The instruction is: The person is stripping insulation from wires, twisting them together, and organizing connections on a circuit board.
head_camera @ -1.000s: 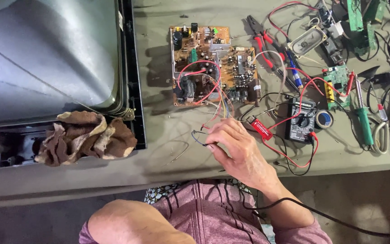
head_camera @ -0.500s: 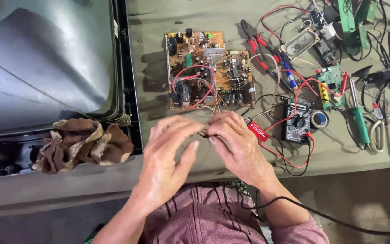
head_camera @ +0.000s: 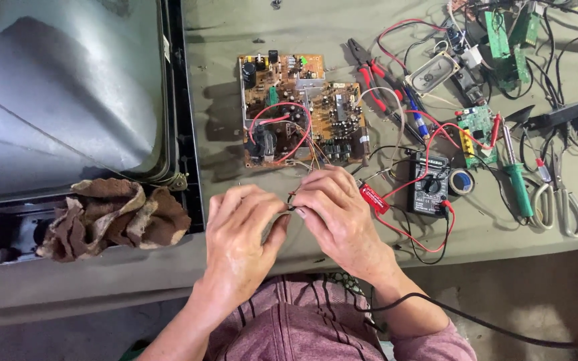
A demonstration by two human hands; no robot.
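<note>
Grey-green counter [head_camera: 249, 27], matte and dusty, carries everything. Far left: big CRT screen [head_camera: 55, 93], smooth grey glass in a black frame, w/ a crumpled brown rag [head_camera: 112, 217] at its lower corner. Next, left hand [head_camera: 239, 234], fingers curled narrow, thumb and fingertips pinched on a thin dark wire [head_camera: 291, 200]. Wire sits between both hands, just below the circuit board [head_camera: 302, 110], a tan rectangle packed w/ components and looped red leads. Right hand [head_camera: 336, 214] meets the left, fingertips closed on the same wire. Right of it: black multimeter [head_camera: 429, 184] w/ red probe leads, red-handled pliers [head_camera: 369, 73], green-handled soldering iron [head_camera: 516, 180], grey-handled scissors [head_camera: 560, 200] near the edge.
</note>
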